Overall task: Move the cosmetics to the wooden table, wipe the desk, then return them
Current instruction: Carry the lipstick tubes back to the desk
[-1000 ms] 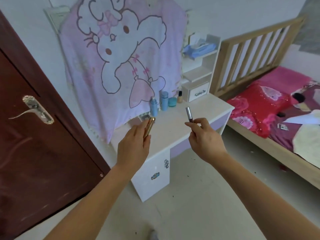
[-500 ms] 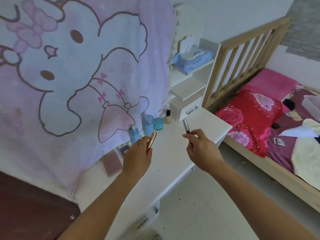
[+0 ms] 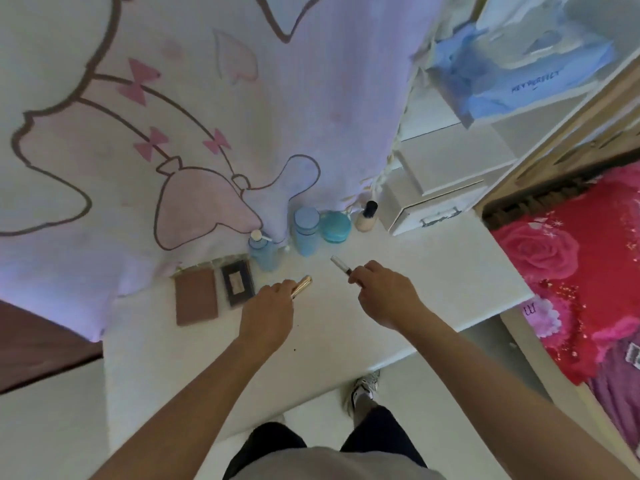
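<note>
Above, the left hand [image 3: 266,315] is closed around a gold tube [image 3: 302,286], whose free end points up and to the right beyond the knuckles. Beside it, the right hand [image 3: 384,296] pinches a silver tube [image 3: 341,265] between thumb and fingers, the pale tip angled up and to the left. Both hands hover over the white desk [image 3: 433,278], apart from each other, and neither tube touches the surface. Along the back edge of the desk stand a blue pump bottle [image 3: 264,252], a blue capped bottle [image 3: 306,233], a teal round jar [image 3: 335,226] and a foundation bottle [image 3: 366,217] with a black cap, set in a row just beside one another. To their left lie a brown flat case [image 3: 195,296] and a dark palette [image 3: 237,285], side by side. A pink cartoon blanket [image 3: 173,133] hangs behind the row, its hem reaching the desk. A small white drawer unit [image 3: 433,206] sits at the right rear corner.
</note>
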{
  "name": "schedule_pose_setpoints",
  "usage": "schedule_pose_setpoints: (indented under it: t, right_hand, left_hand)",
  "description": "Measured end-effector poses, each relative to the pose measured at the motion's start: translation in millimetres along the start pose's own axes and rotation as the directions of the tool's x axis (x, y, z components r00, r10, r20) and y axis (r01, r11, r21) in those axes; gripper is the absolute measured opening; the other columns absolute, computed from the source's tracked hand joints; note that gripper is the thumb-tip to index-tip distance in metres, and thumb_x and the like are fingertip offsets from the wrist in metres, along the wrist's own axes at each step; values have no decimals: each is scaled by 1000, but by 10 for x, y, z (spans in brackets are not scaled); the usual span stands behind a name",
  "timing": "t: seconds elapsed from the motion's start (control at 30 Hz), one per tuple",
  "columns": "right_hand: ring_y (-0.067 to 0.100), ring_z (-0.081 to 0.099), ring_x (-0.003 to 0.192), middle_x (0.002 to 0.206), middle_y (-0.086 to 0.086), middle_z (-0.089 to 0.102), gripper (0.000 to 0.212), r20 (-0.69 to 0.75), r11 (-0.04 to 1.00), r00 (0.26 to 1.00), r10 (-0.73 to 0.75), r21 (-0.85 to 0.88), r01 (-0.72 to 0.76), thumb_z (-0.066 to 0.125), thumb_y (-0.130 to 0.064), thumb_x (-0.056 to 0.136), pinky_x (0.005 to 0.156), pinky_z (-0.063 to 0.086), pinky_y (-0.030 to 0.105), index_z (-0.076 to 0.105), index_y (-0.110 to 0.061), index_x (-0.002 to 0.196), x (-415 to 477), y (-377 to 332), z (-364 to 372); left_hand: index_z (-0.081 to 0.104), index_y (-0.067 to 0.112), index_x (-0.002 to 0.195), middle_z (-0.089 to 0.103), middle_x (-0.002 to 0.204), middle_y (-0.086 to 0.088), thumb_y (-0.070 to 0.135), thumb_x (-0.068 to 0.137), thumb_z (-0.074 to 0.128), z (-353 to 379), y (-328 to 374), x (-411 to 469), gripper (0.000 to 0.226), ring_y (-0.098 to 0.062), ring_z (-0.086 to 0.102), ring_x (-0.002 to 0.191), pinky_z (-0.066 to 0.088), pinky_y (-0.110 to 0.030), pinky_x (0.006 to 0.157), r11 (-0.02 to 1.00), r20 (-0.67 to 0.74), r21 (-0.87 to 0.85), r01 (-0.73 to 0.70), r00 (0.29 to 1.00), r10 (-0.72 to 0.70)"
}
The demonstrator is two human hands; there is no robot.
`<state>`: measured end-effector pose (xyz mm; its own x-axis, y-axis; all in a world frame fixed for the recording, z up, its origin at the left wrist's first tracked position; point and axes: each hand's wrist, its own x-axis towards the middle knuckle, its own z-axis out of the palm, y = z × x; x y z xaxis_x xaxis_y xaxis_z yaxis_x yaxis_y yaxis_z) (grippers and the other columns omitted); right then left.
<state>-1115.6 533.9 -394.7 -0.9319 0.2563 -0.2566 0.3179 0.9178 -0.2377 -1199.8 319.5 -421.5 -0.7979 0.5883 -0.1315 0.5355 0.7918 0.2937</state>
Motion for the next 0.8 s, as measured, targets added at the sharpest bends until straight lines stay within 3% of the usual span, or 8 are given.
schedule_pose_setpoints:
  t: [0.2, 0.37, 0.43, 0.5, 0.57, 0.67, 0.73, 0.8]
  right_hand:
    - [23, 61, 96, 117, -2, 55, 35, 211, 969, 948, -238, -16, 247, 53, -14, 91, 69, 43, 30, 59, -28, 123, 678, 463, 197]
    - [25, 56, 99, 116, 2, 57, 40, 213, 919, 901, -379, -26, 393, 54, -5, 89, 77, 49, 35, 61, -24, 124, 1078, 539, 359]
    - [28, 55, 103, 119, 5, 58, 44, 171, 903, 896, -410, -61, 425, 53, -1, 87, 82, 46, 37, 62, -20, 125, 1126, 525, 469]
    - [31, 50, 117, 133, 8, 53, 50, 158, 890, 892, -424, -107, 442, 49, -1, 87, 96, 43, 40, 56, -15, 134, 1111, 509, 583]
    - [33, 32, 139, 155, 12, 31, 56, 244, 904, 894, -377, -115, 412, 45, -4, 92, 113, 31, 44, 39, -10, 147, 1028, 489, 677]
    - [31, 4, 151, 165, 9, -2, 61, 350, 917, 887, -300, -152, 370, 42, -9, 96, 121, 14, 44, 22, -9, 154, 897, 503, 730]
    - [33, 2, 151, 164, 11, -4, 63, 307, 919, 902, -304, -155, 362, 43, -9, 95, 121, 16, 45, 22, -11, 154, 837, 518, 695]
    - [37, 14, 149, 163, 16, 10, 61, 216, 924, 921, -323, -139, 357, 49, -9, 91, 117, 28, 48, 34, -11, 150, 796, 495, 599]
  left_hand:
    - [62, 21, 105, 67, 85, 1, 7, 83, 60, 334, 138, 238, 26, -23, 61, 77, 43, -32, 64, 969, 53, 116, 220, 972, -227]
    - [67, 19, 102, 69, 86, -1, 1, 74, 66, 523, 184, 455, 34, -26, 61, 79, 46, -36, 68, 955, -33, 159, 251, 968, -249]
    - [67, 17, 108, 69, 104, -6, -1, 74, 65, 627, 174, 505, 39, -31, 61, 95, 48, -43, 79, 950, -64, 169, 264, 964, -257]
    - [61, 16, 121, 57, 131, -13, 1, 75, 64, 700, 187, 493, 49, -35, 52, 118, 42, -52, 95, 936, -31, 192, 296, 955, -296]
    - [45, 17, 140, 36, 150, -15, 10, 83, 58, 765, 203, 411, 59, -34, 35, 136, 34, -52, 107, 929, 84, 218, 299, 943, -323]
    - [17, 19, 154, 7, 161, -14, 23, 96, 43, 801, 189, 291, 64, -32, 10, 147, 24, -47, 116, 936, 220, 208, 285, 919, -328]
    - [9, 19, 155, -4, 162, -14, 28, 100, 36, 729, 170, 244, 61, -32, 2, 149, 18, -48, 119, 938, 237, 221, 268, 918, -318]
    - [11, 19, 155, -3, 162, -14, 33, 101, 32, 618, 132, 189, 59, -33, 1, 149, 16, -50, 119, 938, 214, 223, 264, 926, -311]
